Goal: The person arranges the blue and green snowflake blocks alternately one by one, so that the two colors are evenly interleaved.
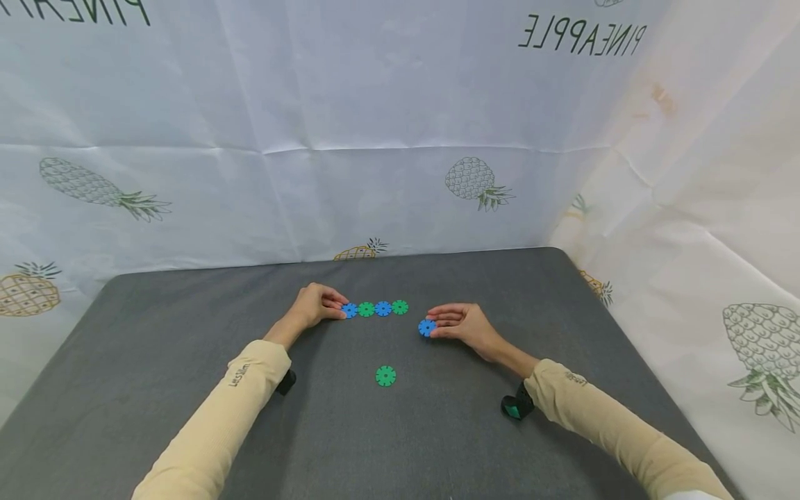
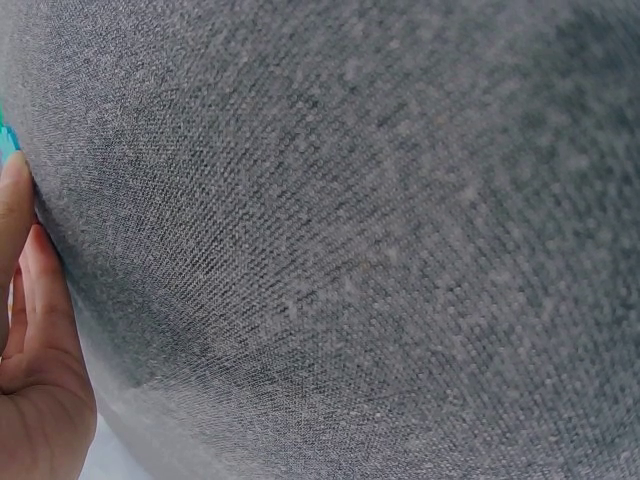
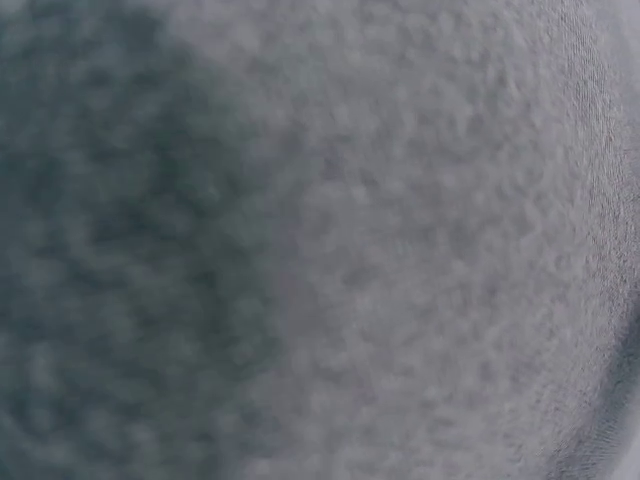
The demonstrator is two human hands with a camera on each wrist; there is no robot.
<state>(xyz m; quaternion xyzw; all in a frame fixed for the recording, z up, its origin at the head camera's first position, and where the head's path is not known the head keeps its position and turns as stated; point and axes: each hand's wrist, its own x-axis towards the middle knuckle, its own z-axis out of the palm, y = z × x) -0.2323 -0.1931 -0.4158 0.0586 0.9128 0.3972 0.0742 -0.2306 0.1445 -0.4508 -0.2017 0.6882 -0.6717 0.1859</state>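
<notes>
A row of notched discs lies across the dark cloth in the head view, alternating blue and green. Its left end is a blue notched disc (image 1: 349,310), which my left hand (image 1: 311,304) pinches at the edge. Then come a green disc (image 1: 366,310), another blue disc (image 1: 383,308) and a green disc (image 1: 400,307) at the right end. My right hand (image 1: 467,326) holds a separate blue notched disc (image 1: 427,328) between thumb and fingers, right of the row and apart from it. In the left wrist view, my left hand (image 2: 40,340) shows at the left edge; the right wrist view shows only cloth.
Nearer the body, a loose green disc (image 1: 385,376) lies on the grey-covered table (image 1: 350,437). A white curtain printed with pineapples (image 1: 375,104) hangs behind the table and along its right side. Dark straps with cameras sit at both wrists.
</notes>
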